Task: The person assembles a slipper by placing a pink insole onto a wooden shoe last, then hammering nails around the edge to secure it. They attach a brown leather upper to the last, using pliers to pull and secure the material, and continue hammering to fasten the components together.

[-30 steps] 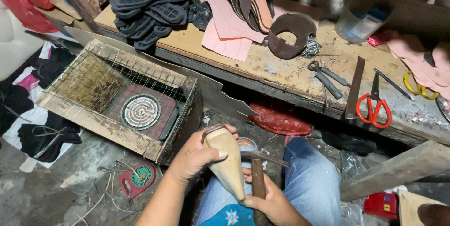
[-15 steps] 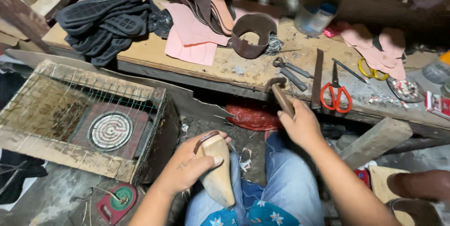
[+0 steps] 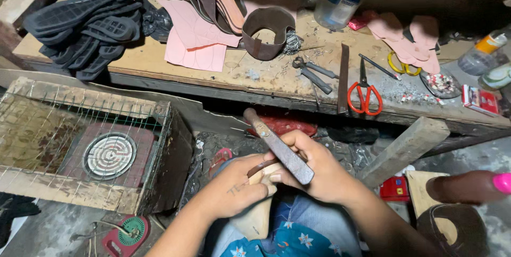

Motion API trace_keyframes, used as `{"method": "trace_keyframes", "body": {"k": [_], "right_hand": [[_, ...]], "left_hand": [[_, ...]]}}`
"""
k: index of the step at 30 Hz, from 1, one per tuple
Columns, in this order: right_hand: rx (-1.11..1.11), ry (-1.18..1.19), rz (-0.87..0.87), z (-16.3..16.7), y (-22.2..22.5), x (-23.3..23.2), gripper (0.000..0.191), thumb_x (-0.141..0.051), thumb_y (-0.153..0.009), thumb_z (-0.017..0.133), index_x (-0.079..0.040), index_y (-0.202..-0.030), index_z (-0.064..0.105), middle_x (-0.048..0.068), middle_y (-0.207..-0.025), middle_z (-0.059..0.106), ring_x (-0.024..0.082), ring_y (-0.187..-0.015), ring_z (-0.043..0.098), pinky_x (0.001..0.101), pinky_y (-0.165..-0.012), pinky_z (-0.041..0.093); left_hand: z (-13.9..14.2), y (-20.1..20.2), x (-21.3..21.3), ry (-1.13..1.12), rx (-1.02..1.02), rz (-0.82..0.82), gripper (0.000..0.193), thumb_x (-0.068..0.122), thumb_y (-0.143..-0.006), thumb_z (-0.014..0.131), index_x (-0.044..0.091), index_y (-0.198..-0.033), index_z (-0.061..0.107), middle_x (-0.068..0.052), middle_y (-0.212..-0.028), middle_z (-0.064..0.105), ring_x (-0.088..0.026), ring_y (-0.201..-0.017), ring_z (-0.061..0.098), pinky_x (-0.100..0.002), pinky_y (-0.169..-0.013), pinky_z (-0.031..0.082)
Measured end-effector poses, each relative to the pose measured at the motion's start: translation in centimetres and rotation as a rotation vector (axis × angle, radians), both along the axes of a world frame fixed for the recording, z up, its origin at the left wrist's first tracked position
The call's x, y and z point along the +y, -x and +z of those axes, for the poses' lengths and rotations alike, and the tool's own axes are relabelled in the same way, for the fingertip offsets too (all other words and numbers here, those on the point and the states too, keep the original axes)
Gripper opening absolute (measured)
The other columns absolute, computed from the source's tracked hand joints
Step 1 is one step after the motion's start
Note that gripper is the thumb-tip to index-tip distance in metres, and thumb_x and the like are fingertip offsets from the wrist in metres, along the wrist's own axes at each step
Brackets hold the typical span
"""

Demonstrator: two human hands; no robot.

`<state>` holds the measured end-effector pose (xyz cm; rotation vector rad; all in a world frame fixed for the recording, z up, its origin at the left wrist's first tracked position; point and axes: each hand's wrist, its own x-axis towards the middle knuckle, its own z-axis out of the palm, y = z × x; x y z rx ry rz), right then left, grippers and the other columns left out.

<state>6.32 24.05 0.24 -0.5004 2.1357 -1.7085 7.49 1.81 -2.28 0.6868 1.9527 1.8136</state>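
Note:
My left hand [image 3: 230,193] grips a pale wooden shoe last [image 3: 258,215] that rests upright on my lap, with a thin brown leather strip across its top. My right hand [image 3: 314,167] is closed on a rusty metal tool [image 3: 277,145] with a flat rectangular head, held slantwise just over the top of the last. Both hands touch each other above my blue jeans.
A wooden workbench [image 3: 175,74] ahead carries black rubber soles [image 3: 85,22], pink and brown leather pieces [image 3: 202,33], pliers [image 3: 314,73], red-handled scissors [image 3: 364,94] and a plastic jar [image 3: 335,6]. A wire-covered wooden box with a coil heater [image 3: 109,153] sits at left. A wooden plank [image 3: 404,150] leans at right.
My right hand came back from the bench edge with the metal tool and now holds it over the last. The left hand keeps its grip on the last.

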Motion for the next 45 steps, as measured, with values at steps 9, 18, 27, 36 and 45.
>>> {"method": "trace_keyframes", "body": {"k": [9,18,27,36,45], "right_hand": [[0.071,0.106,0.057,-1.1,-1.1,5.2,0.044,-0.004,-0.086,0.077,-0.002,-0.125,0.057,0.005,-0.110,0.067,0.015,-0.105,0.065,0.0330,-0.095,0.055],[0.114,-0.062,-0.077,-7.3,-4.4,13.5,0.041,-0.003,-0.083,0.075,-0.003,-0.122,0.060,0.007,-0.114,0.065,0.016,-0.112,0.062,0.0329,-0.100,0.048],[0.069,-0.158,-0.192,-13.2,-7.8,14.5,0.042,0.000,-0.080,0.068,-0.005,-0.121,0.061,0.005,-0.119,0.066,0.018,-0.115,0.059,0.0337,-0.102,0.044],[0.027,-0.119,-0.317,-14.6,-9.0,14.0,0.035,-0.002,-0.086,0.068,-0.006,-0.120,0.063,0.005,-0.104,0.063,0.012,-0.100,0.056,0.0278,-0.091,0.046],[-0.005,-0.244,-0.369,-13.8,-8.5,13.8,0.034,-0.009,-0.086,0.075,-0.006,-0.118,0.064,0.006,-0.099,0.068,0.011,-0.097,0.061,0.0285,-0.087,0.050]], "left_hand": [[-3.7,1.4,1.8,-0.306,-0.113,-0.248,0.102,0.012,-0.081,0.079,-0.003,-0.157,0.013,-0.016,-0.149,0.049,-0.022,-0.136,0.050,-0.033,-0.111,0.040],[-6.6,-0.7,5.0,0.298,-0.207,-0.116,0.095,0.017,-0.064,0.084,0.002,-0.145,0.038,-0.014,-0.112,0.071,-0.024,-0.105,0.070,-0.038,-0.091,0.057],[-6.7,-1.8,8.4,0.964,0.653,0.000,0.089,0.026,-0.064,0.084,0.004,-0.141,0.045,-0.015,-0.108,0.065,-0.033,-0.105,0.061,-0.047,-0.089,0.045],[-7.0,-2.1,10.4,0.534,0.925,0.072,0.079,0.050,-0.054,0.083,0.028,-0.127,0.064,-0.017,-0.136,0.055,-0.041,-0.112,0.051,-0.066,-0.094,0.034],[-7.2,-1.3,11.6,0.649,0.562,-0.080,0.046,0.030,-0.068,0.081,0.021,-0.113,0.076,-0.007,-0.132,0.059,-0.030,-0.114,0.055,-0.049,-0.093,0.040]]}}
